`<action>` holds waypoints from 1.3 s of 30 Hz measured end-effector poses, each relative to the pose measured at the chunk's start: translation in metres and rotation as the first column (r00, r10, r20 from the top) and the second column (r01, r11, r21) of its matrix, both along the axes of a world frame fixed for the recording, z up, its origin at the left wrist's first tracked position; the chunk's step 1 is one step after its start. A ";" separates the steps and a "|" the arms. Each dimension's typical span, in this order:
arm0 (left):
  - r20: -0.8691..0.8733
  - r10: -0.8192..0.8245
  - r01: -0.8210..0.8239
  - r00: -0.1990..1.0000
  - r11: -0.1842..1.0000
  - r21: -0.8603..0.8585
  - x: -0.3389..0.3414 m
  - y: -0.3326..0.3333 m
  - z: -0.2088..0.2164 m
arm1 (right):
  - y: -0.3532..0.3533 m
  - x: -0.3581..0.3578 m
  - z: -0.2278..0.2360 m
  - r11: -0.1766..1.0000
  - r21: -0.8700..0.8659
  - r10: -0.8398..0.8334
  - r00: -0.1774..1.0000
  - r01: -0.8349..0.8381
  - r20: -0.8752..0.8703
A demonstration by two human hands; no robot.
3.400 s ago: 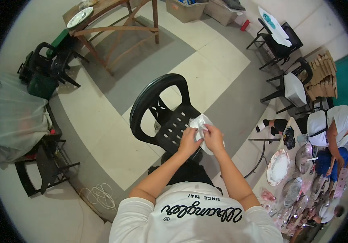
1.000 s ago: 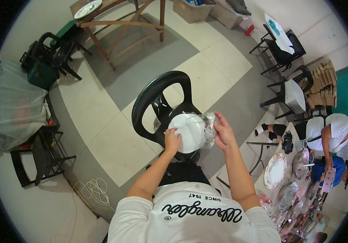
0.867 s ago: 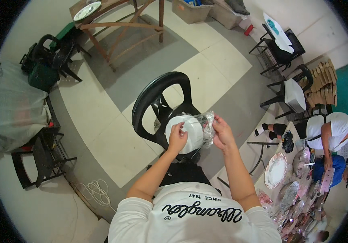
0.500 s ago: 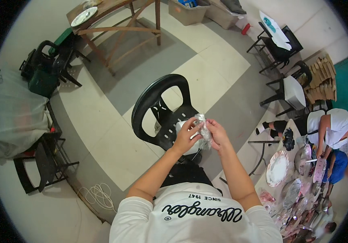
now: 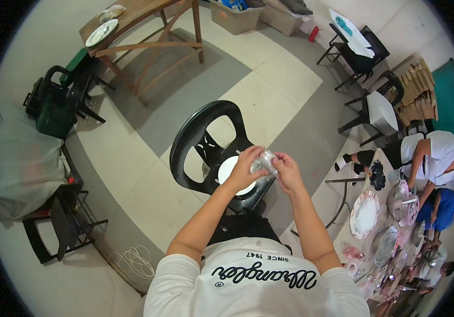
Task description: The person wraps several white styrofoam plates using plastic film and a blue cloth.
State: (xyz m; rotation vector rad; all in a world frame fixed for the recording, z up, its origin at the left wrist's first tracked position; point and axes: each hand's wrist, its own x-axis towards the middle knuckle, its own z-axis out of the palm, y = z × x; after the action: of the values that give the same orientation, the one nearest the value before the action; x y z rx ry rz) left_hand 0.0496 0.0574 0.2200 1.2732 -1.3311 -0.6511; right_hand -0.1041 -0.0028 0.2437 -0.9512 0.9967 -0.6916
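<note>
A crumpled, shiny clear plastic bag or wrap (image 5: 263, 161) is held in front of me between both hands. My left hand (image 5: 244, 170) has its fingers curled round one side of it. On the other side, my right hand (image 5: 287, 173) pinches it with fingers bent. What lies inside the plastic, if anything, I cannot make out. Below my hands, a round white dish (image 5: 227, 170) rests on the seat of a black plastic chair (image 5: 182, 138); my left hand covers part of it.
On the right is a long table with an oval plate (image 5: 364, 214), metal bowls (image 5: 384, 245) and pink packages; several people work there. A wooden table (image 5: 141, 21) stands far left, black chairs (image 5: 364, 55) far right. Coiled white cable (image 5: 134, 262) lies on the floor at left.
The plastic has turned and bunched up between my hands, its hanging end now gathered in. More of the white dish shows to the left. My view has shifted slightly.
</note>
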 end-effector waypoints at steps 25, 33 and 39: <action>0.083 -0.108 0.103 0.991 0.993 0.063 -0.004 -0.054 0.092 | -0.026 -0.021 0.065 0.941 -0.237 -0.266 0.961 0.243 -0.070; -0.245 -0.222 0.244 0.944 0.968 0.062 -0.019 -0.062 0.102 | -0.015 -0.025 0.099 0.888 -0.456 -0.100 0.992 0.057 -0.071; -0.298 -0.543 0.615 0.785 0.742 0.268 -0.015 -0.051 0.117 | 0.006 -0.038 0.124 0.946 -0.115 -0.226 0.872 0.302 0.434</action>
State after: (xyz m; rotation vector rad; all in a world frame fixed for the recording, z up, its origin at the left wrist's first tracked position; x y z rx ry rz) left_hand 0.0346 0.0066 0.3367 1.0074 -1.4883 -1.4868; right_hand -0.1419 0.0028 0.3678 -0.7791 0.6946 -1.1806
